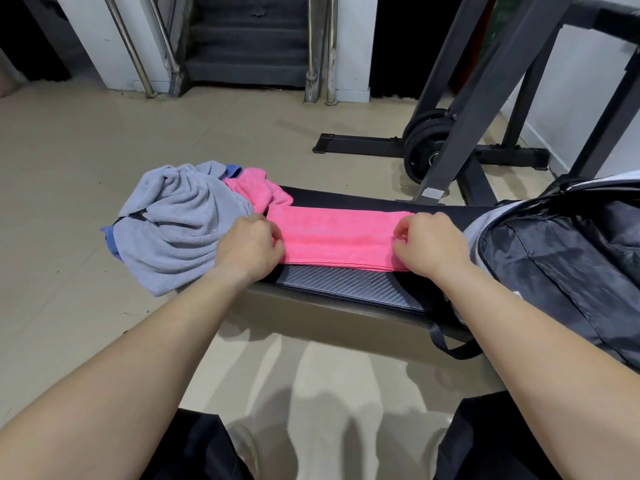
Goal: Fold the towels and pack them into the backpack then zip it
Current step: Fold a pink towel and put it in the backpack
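I'm pinching pink towel (341,237) ends, left hand (250,244) and right hand (429,244), on counter (349,284); uneven pull risking skewed fold.

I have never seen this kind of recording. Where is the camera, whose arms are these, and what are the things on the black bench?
There is no machine here. One camera sits on a person's head and looks down, so the two bare arms are that person's own. The left hand and the right hand each pinch one end of a folded pink towel, which lies flat on a black padded bench. At the bench's left end is a heap: a crumpled grey towel, a second pink towel and a bit of blue cloth. At the right end lies a dark backpack. Behind stand weight plates.
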Motion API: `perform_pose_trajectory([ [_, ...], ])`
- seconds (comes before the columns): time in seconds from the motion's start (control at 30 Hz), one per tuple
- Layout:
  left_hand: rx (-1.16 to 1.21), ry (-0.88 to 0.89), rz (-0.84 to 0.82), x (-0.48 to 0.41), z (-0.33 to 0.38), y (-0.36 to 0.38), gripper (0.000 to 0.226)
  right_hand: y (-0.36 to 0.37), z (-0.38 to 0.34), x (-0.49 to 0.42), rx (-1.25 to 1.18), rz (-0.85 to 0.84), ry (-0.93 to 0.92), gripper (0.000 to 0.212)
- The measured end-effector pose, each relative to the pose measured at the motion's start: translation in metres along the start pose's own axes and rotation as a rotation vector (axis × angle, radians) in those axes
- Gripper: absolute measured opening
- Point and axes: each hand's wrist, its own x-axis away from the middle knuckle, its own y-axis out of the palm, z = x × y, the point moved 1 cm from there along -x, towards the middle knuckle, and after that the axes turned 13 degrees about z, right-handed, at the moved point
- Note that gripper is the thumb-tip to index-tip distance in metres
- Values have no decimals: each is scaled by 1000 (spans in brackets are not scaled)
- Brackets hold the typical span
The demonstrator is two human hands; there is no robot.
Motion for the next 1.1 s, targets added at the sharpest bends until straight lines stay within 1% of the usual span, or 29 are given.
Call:
perform_pose_trajectory([
  [0.1,37,49,20,-8,15,11,29,9,-15,-8,-90,52,-87,36],
  [0.2,96,112,-48,-16,32,29,38,35,-28,-18,-162,7,-164,44],
  [0.27,110,141,-88,-22,41,39,45,49,-33,-24,-153,-53,-180,52],
  [0.33,89,158,-151,-28,46,47,50,60,-32,-30,-127,-123,-159,59],
  [0.47,54,143,-292,-37,38,60,60,73,-23,-33,-38,-258,-129,66],
  [0.57,16,134,-316,-39,32,65,65,74,-16,-32,-4,-268,-149,73],
  [0.7,-102,148,-353,-26,37,64,69,70,-13,-24,31,-295,-172,98],
  [0.8,-116,154,-398,-7,42,58,71,62,-9,-13,38,-342,-176,108],
  [0.87,-124,169,-436,9,44,52,71,55,-5,-2,47,-402,-186,108],
  [0.93,-125,201,-460,23,45,47,68,46,-6,9,33,-430,-197,102],
  [0.97,-120,217,-451,28,46,45,66,42,-8,13,28,-401,-220,96],
  [1.03,-110,229,-413,32,50,40,62,40,-15,19,46,-279,-322,81],
  [1.07,-103,222,-402,32,51,40,60,40,-17,22,59,-245,-367,75],
  [1.1,-97,207,-395,32,51,39,58,42,-16,24,63,-253,-385,70],
])
